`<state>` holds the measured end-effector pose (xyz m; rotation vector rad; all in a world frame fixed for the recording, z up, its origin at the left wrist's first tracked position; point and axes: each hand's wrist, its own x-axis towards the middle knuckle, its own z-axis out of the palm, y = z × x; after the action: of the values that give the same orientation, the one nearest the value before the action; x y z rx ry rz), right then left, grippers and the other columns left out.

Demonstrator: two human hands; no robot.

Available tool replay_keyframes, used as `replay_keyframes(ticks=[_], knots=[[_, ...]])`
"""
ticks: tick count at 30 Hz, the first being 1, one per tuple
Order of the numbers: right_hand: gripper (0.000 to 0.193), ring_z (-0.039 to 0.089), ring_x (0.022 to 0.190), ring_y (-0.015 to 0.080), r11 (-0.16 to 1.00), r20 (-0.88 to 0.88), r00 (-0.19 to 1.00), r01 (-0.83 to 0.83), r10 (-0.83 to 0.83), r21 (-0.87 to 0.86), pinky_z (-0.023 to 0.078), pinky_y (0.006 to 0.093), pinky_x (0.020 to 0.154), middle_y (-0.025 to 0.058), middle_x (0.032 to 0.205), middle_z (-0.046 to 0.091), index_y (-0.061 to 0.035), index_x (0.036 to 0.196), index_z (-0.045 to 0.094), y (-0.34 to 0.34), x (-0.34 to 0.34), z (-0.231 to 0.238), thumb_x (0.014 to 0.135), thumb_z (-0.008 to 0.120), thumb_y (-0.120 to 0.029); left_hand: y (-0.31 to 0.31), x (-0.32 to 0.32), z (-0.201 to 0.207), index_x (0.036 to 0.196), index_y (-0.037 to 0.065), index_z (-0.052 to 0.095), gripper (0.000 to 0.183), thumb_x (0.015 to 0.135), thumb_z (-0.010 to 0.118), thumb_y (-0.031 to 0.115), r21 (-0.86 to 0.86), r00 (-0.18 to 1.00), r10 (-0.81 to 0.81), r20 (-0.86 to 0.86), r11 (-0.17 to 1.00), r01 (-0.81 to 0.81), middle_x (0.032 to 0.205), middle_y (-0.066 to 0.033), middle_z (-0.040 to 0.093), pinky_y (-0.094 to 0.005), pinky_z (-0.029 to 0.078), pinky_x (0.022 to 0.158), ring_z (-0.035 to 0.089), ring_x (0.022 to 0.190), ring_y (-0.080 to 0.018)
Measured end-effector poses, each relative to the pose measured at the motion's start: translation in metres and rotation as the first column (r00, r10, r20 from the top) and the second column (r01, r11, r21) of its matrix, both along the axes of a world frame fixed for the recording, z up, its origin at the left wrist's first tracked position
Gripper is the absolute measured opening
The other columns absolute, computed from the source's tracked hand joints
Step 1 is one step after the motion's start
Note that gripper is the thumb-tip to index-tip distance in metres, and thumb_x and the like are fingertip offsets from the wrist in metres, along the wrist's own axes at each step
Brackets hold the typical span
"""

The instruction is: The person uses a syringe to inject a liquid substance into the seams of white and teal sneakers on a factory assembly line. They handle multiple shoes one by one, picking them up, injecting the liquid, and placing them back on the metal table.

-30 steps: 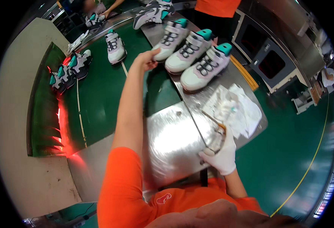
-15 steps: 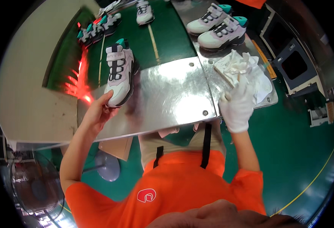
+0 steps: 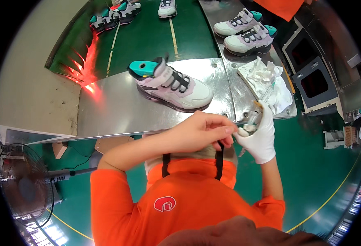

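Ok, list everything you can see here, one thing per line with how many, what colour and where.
sneaker: one, white and lilac with teal heel, on the steel table in front of the person
sneakers: two, same colours, on the steel bench, upper right
sneakers: several, on the green conveyor, top
white cloths: a pile, on the bench at right
small tool: one, metallic, in the gloved hand; kind unclear
fan: one, black, on the floor, lower left
grey cabinets: two, right
left hand: bare, fingers meeting the gloved hand at the table edge
right hand: in a white glove, closed on the small tool
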<state>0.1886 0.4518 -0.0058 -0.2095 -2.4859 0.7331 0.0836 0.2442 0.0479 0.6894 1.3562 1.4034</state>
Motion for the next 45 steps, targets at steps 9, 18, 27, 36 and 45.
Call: replay_keyframes(ticks=[9,18,27,36,45], knots=[[0.094,0.054,0.103,0.0178,0.772,0.296,0.899,-0.070,0.323,-0.632,0.045,0.0300,0.091,0.0099,0.118,0.056,-0.0046,0.138,0.041,0.039,0.020,0.015,0.054,0.082,-0.005,-0.085,-0.102,0.026,0.127,0.010,0.053,0.071,0.065,0.085,0.019,-0.103,0.078,-0.077,-0.994,0.895,-0.435,0.113,-0.0156,0.060,-0.0559,0.036,0.107,0.055,0.112,-0.0383],[0.109,0.051,0.101,0.0133,0.756,0.535,0.805,0.177,0.257,-0.630,0.044,0.0246,0.084,0.0074,0.120,0.052,-0.0021,0.149,0.032,0.050,0.006,0.041,0.049,0.076,-0.010,-0.154,-0.031,-0.023,0.093,0.009,0.057,0.037,0.064,0.080,0.013,0.212,-0.225,0.143,-0.964,0.923,-0.320,0.121,-0.0172,0.061,-0.0531,0.044,0.100,0.060,0.118,-0.0348],[0.099,0.052,0.090,0.0119,0.651,0.491,0.819,0.203,0.296,-0.731,0.042,0.0215,0.076,0.0057,0.114,0.054,0.0002,0.142,0.040,0.044,-0.016,0.045,0.048,0.071,-0.010,-0.164,-0.011,-0.034,0.093,0.018,0.059,0.027,0.072,0.077,0.014,0.269,-0.225,0.192,-0.955,0.878,-0.395,0.116,-0.0122,0.068,-0.0408,0.050,0.096,0.064,0.110,-0.0299],[0.070,0.058,0.060,0.0239,0.255,0.133,0.790,-0.030,0.598,-0.966,0.046,0.0300,0.054,0.0214,0.084,0.059,0.0067,0.127,0.047,0.017,-0.025,0.065,0.082,0.065,-0.043,-0.158,-0.011,-0.037,0.085,0.016,0.057,0.019,0.074,0.072,0.011,0.264,-0.257,0.160,-0.953,0.854,-0.448,0.115,-0.0094,0.070,-0.0381,0.047,0.097,0.065,0.109,-0.0256],[0.076,0.058,0.057,0.0287,-0.005,-0.128,0.708,-0.173,0.694,-0.985,0.047,0.0345,0.049,0.0239,0.077,0.059,0.0065,0.126,0.045,-0.011,-0.036,0.047,0.079,0.068,-0.049,-0.157,-0.011,-0.036,0.085,0.014,0.057,0.014,0.077,0.067,0.008,0.249,-0.283,0.127,-0.951,0.855,-0.454,0.113,-0.0098,0.070,-0.0384,0.047,0.097,0.065,0.110,-0.0259]])
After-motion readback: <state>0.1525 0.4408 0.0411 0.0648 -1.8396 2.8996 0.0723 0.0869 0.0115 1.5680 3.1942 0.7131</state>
